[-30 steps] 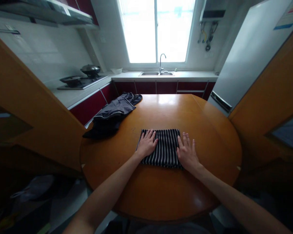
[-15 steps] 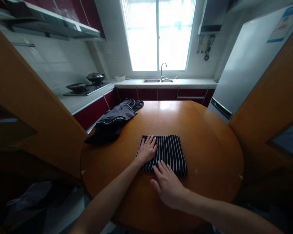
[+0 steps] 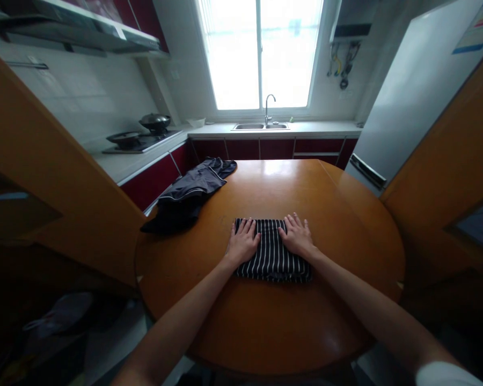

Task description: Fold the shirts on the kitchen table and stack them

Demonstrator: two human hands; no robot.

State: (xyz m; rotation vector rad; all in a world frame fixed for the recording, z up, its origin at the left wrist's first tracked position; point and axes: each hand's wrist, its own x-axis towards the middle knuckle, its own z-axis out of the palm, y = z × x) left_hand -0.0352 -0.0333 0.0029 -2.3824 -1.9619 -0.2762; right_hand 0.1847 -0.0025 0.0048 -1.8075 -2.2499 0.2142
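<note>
A black cloth with white stripes [image 3: 270, 257], folded into a flat rectangle, lies on the wooden table in front of me. My left hand [image 3: 243, 241] rests flat on its left side, fingers spread towards the far edge. On the far right corner lies my right hand [image 3: 297, 236], palm down with its fingers apart. Both hands are open and grip nothing. What kind of garment or cloth it is cannot be told from its folds.
Dark grey and black clothing with light piping [image 3: 193, 190] lies heaped on the left side of the round wooden table [image 3: 290, 321]. Beyond stand a counter with a sink [image 3: 261, 126], a stove with pans [image 3: 155, 122] and a fridge [image 3: 410, 91]. Wooden panels flank the table.
My right hand has moved from the cloth's near edge to its far right corner. My left hand stays on the left side. The view has shifted slightly.
</note>
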